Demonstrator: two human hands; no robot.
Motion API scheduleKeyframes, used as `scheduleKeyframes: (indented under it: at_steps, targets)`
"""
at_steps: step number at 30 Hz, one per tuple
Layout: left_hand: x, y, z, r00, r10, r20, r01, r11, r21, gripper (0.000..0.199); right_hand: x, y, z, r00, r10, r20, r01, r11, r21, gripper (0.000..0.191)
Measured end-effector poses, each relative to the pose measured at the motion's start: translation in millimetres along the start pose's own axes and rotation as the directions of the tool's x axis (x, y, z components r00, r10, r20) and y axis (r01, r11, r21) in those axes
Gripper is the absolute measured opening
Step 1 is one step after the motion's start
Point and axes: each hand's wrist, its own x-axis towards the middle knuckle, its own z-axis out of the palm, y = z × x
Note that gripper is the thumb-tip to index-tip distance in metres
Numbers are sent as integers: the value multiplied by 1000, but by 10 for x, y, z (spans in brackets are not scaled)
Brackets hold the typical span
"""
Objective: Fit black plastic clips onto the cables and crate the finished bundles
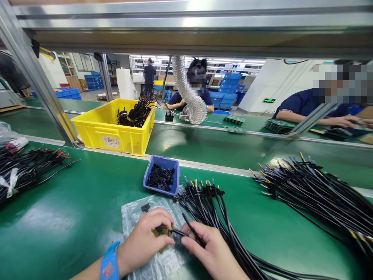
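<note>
My left hand [144, 240], with a blue wristband, pinches a small dark and yellowish connector piece [162, 231] over a clear plastic bag [132, 214] on the green bench. My right hand [210, 249] grips a black wire [186, 224] whose end meets that piece. The wire comes from a fanned bundle of black wires [210, 202] with coloured tips lying just right of my hands. A small blue bin [161, 177] of black plastic parts stands just beyond. One loose black part [145, 207] lies on the bag.
A yellow crate [112, 130] of black cable assemblies sits at the belt's edge. More wire bundles lie at far right [314, 190] and far left [26, 163]. A ribbed exhaust hose [189, 93] hangs ahead. Two people work across the conveyor; a slanted metal post [37, 81] rises on the left.
</note>
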Motion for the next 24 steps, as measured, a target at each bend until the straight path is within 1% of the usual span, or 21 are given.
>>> scheduleKeyframes:
  at_steps: [2, 3, 6, 8, 11, 14, 16, 19, 21, 23, 24]
  targets:
    - [4, -7, -5, 1000, -19, -2, 19, 999, -51, 25, -16, 20, 16, 997, -48, -59, 40, 992, -118, 24]
    - [9, -11, -12, 999, -46, -3, 46, 996, -83, 27, -27, 30, 23, 993, -79, -82, 66, 986, -152, 25]
    - [34, -7, -35, 985, -173, -1, 170, 972, -162, 29, -56, 56, 39, 973, -186, -137, 155, 966, -209, 26]
    - [48, 16, -46, 973, -229, 22, 230, 963, -138, 23, -68, 67, 45, 956, -245, -163, 205, 951, -232, 26]
    - [52, 57, -55, 975, -221, 31, 222, 975, -16, 14, -72, 72, 54, 945, -285, -159, 243, 940, -240, 25]
    - [35, 49, -46, 988, -156, -15, 156, 987, 48, 16, -72, 69, 68, 954, -276, -118, 243, 941, -236, 25]
    - [20, 11, -30, 995, -90, -38, 92, 994, 63, 15, -75, 63, 76, 967, -242, -79, 219, 948, -229, 28]
    - [2, -51, -1, 997, 61, -40, -57, 995, 88, 13, -82, 38, 75, 984, -177, -19, 169, 963, -207, 34]
    - [-10, -70, 15, 983, 180, -20, -177, 978, 109, 8, -85, 9, 68, 990, -137, 13, 137, 975, -177, 36]
    - [-22, -68, 35, 960, 281, 3, -279, 951, 135, 3, -83, -23, 63, 994, -102, 32, 106, 985, -136, 38]
    - [-28, -61, 48, 948, 318, 15, -317, 937, 148, 6, -80, -38, 62, 995, -88, 44, 93, 989, -113, 39]
